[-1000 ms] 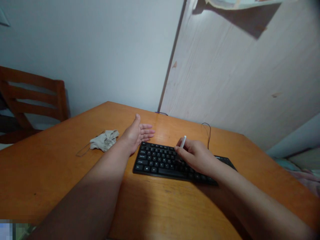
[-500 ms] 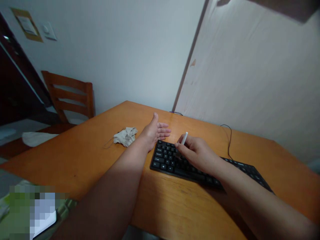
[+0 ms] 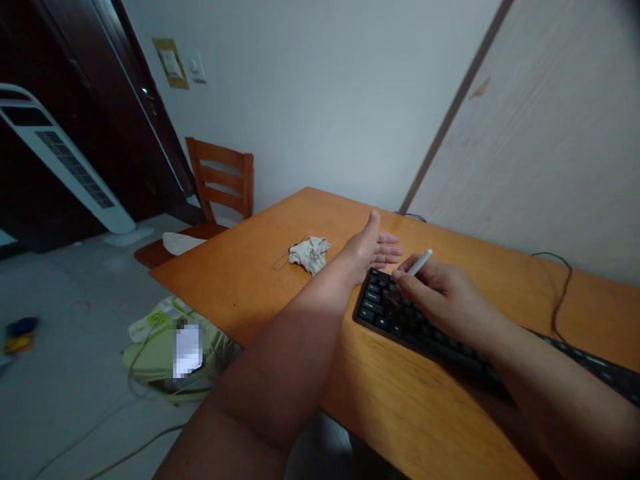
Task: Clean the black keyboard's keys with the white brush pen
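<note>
A black keyboard (image 3: 425, 340) lies on the wooden table (image 3: 250, 267). My right hand (image 3: 445, 287) is over its left half, fingers closed round a small brush (image 3: 421, 262). The brush's white handle sticks up above my fingers, and its dark, blurred tip is down at the keys near the left end. My left hand (image 3: 367, 250) is at the keyboard's far left corner, thumb up and fingers stretched out, holding nothing. Left of that hand lies a crumpled pale cloth (image 3: 310, 253) with a thin cord. My right forearm hides part of the keyboard.
A black cable (image 3: 567, 287) runs behind the keyboard. A wooden chair (image 3: 223, 177) stands beyond the table's left end, by the wall. On the left are a tower fan (image 3: 75, 167) and, lower down, a green stool-like seat (image 3: 150, 363) with items on it. Cords cross the floor.
My view has turned left, so the table and hands appear farther right, and the fan and floor show. The brush handle leans more to the right. My left hand keeps its open pose.
</note>
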`<act>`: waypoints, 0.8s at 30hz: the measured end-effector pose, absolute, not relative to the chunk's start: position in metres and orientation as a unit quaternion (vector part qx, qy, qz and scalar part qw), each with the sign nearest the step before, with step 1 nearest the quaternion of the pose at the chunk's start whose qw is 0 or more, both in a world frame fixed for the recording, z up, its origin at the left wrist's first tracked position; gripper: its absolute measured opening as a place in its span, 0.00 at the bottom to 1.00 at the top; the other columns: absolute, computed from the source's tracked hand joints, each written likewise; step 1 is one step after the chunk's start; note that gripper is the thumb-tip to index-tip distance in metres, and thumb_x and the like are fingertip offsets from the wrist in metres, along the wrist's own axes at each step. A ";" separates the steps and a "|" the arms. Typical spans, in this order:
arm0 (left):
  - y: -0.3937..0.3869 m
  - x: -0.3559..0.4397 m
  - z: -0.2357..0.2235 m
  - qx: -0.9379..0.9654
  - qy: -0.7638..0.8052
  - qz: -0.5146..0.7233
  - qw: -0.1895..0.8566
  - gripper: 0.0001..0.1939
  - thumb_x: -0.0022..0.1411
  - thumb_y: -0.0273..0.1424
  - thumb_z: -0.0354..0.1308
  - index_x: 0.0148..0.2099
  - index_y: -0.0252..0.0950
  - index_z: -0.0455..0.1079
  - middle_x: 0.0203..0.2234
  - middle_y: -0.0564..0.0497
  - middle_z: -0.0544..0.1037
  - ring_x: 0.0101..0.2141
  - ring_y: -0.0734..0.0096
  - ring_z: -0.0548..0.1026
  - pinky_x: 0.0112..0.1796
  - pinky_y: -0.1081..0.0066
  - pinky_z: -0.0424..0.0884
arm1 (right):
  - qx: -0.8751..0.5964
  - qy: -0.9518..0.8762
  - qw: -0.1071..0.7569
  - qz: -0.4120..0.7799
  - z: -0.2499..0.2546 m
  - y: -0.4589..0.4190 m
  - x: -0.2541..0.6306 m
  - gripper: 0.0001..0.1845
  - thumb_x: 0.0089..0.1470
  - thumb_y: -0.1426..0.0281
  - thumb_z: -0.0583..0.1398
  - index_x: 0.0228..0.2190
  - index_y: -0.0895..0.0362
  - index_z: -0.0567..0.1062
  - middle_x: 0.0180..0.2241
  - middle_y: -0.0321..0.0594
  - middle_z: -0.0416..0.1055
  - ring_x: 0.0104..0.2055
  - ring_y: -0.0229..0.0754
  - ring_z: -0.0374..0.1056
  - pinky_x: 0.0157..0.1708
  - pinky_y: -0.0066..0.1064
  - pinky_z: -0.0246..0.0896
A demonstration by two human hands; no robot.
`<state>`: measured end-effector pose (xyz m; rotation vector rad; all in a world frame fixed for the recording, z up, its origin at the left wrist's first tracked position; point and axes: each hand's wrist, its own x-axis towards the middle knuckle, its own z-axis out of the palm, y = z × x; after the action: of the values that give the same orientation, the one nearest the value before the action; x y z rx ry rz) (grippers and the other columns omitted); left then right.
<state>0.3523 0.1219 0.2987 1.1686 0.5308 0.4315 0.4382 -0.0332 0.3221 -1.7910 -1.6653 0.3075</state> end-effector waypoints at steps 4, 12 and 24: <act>0.122 0.353 0.299 0.542 0.247 0.196 0.779 0.49 0.63 0.67 0.30 0.54 0.31 0.72 0.52 0.34 0.79 0.50 0.51 0.78 0.51 0.59 0.69 | -0.674 -0.641 0.348 0.118 0.319 -0.028 0.435 0.16 0.66 0.58 0.56 0.33 0.55 0.76 0.32 0.41 0.77 0.33 0.45 0.71 0.34 0.35 0.63; 0.124 0.356 0.295 0.542 0.241 0.204 0.779 0.48 0.64 0.66 0.30 0.54 0.31 0.73 0.51 0.34 0.80 0.51 0.51 0.77 0.51 0.59 0.71 | -0.660 -0.632 0.384 0.134 0.312 -0.022 0.433 0.19 0.65 0.55 0.56 0.31 0.55 0.76 0.31 0.42 0.75 0.33 0.45 0.69 0.35 0.36 0.63; 0.122 0.352 0.296 0.539 0.241 0.216 0.778 0.48 0.61 0.69 0.31 0.47 0.34 0.74 0.48 0.35 0.81 0.48 0.50 0.78 0.50 0.57 0.69 | -0.679 -0.554 0.465 0.125 0.318 -0.032 0.448 0.17 0.64 0.55 0.58 0.33 0.56 0.73 0.30 0.40 0.72 0.32 0.42 0.67 0.33 0.33 0.60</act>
<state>0.3525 0.1223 0.2964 1.1651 0.5210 0.4661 0.4483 -0.0322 0.3181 -1.6680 -1.3617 0.3077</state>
